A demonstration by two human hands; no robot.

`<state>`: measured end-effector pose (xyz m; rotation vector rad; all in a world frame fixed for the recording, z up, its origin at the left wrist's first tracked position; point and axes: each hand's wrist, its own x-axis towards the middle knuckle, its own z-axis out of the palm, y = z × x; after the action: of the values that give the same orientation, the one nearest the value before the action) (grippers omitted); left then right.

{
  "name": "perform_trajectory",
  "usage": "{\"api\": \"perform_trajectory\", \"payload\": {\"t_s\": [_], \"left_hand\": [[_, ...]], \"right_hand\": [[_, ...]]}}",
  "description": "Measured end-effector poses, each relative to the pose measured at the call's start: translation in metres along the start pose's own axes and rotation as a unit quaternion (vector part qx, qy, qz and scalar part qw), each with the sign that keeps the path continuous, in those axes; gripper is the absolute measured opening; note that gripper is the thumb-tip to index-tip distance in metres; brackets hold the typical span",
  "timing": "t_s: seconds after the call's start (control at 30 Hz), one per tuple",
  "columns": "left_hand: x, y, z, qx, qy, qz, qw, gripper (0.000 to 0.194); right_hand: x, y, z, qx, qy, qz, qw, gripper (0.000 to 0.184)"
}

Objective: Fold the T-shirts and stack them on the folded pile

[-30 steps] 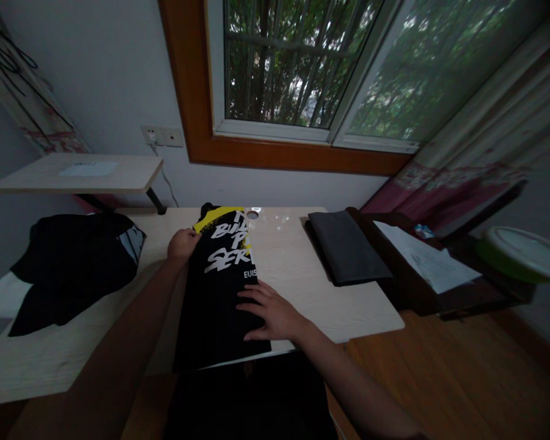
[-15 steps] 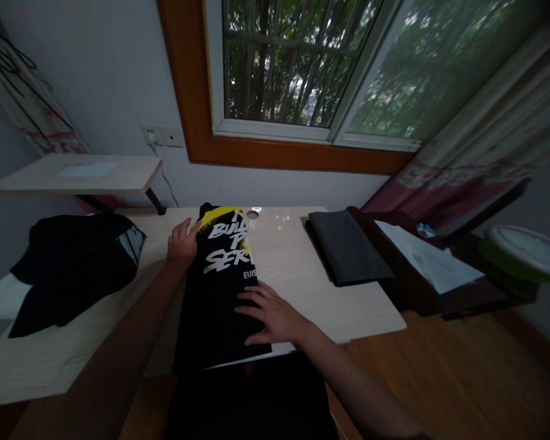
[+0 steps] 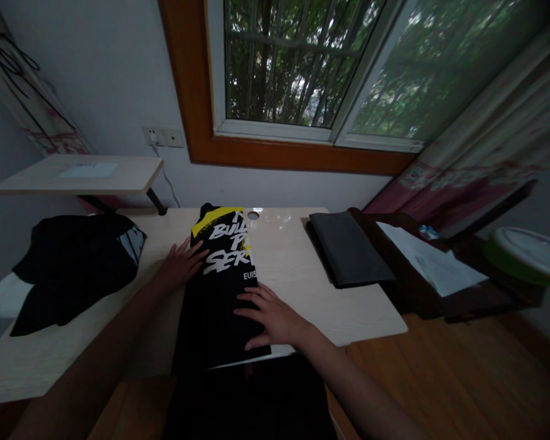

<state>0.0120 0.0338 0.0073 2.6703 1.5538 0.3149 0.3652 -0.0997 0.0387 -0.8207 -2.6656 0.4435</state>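
Head view. Your shirt, black with white lettering and a yellow patch, lies as a long strip on the pale table, running from near the back edge to the front edge, where its end merges with the dark below. Lettering cuts off at its right edge. To the right, a wide stretch of tabletop separates it from the black folder; a round hole sits just beside its far right corner. To the left, a narrower stretch, then a dark clothes heap, near a raised shelf.

Your left hand: fingers loosely spread, tips over the shirt's left edge, forearm slanting up from lower left. Your right hand: palm down, fingers fanned across the right edge, below the lettering, thumb nearest you; forearm from lower right.
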Motion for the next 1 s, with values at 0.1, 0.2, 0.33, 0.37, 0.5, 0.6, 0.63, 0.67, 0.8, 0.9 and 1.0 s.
{"api": "perform_trajectory", "payload": {"t_s": [0.1, 0.2, 0.33, 0.37, 0.5, 0.6, 0.63, 0.67, 0.8, 0.9, 1.0], "left_hand": [[-0.022, 0.002, -0.003, -0.018, -0.013, 0.049, 0.999, 0.046], [-0.047, 0.007, -0.007, -0.035, -0.019, 0.093, 0.995, 0.047], [-0.076, 0.013, -0.016, -0.072, -0.006, 0.118, 0.99, 0.051], [-0.082, 0.014, -0.019, -0.085, -0.002, 0.116, 0.99, 0.051], [-0.1, 0.019, -0.032, -0.128, 0.001, 0.11, 0.986, 0.03], [-0.106, 0.022, -0.041, -0.144, -0.018, 0.106, 0.984, 0.016], [-0.107, 0.024, -0.044, -0.15, -0.025, 0.106, 0.983, 0.014], [-0.108, 0.025, -0.046, -0.156, -0.032, 0.108, 0.981, 0.014], [-0.105, 0.032, -0.057, -0.189, -0.078, 0.123, 0.971, 0.023], [-0.101, 0.04, -0.063, -0.22, -0.136, 0.136, 0.956, 0.031], [-0.098, 0.048, -0.065, -0.259, -0.175, 0.145, 0.939, 0.037]], "right_hand": [[0.0, 0.001, 0.001, 0.006, -0.001, 0.001, 1.0, 0.084], [-0.001, 0.002, 0.001, 0.009, -0.005, 0.0, 1.0, 0.082], [-0.002, 0.002, 0.002, 0.009, -0.009, -0.002, 1.0, 0.081], [-0.002, 0.002, 0.002, 0.009, -0.01, -0.001, 1.0, 0.081], [-0.003, 0.002, 0.003, 0.01, -0.006, 0.002, 1.0, 0.081], [-0.003, 0.002, 0.003, 0.014, -0.004, 0.002, 1.0, 0.081], [-0.003, 0.002, 0.003, 0.016, -0.005, 0.002, 1.0, 0.081], [-0.003, 0.002, 0.003, 0.017, -0.005, 0.003, 1.0, 0.081], [-0.003, 0.002, 0.001, 0.026, -0.007, 0.008, 1.0, 0.082], [-0.003, 0.002, -0.002, 0.042, -0.004, 0.012, 0.999, 0.08], [-0.003, 0.002, -0.003, 0.068, 0.016, 0.018, 0.997, 0.061]]}}
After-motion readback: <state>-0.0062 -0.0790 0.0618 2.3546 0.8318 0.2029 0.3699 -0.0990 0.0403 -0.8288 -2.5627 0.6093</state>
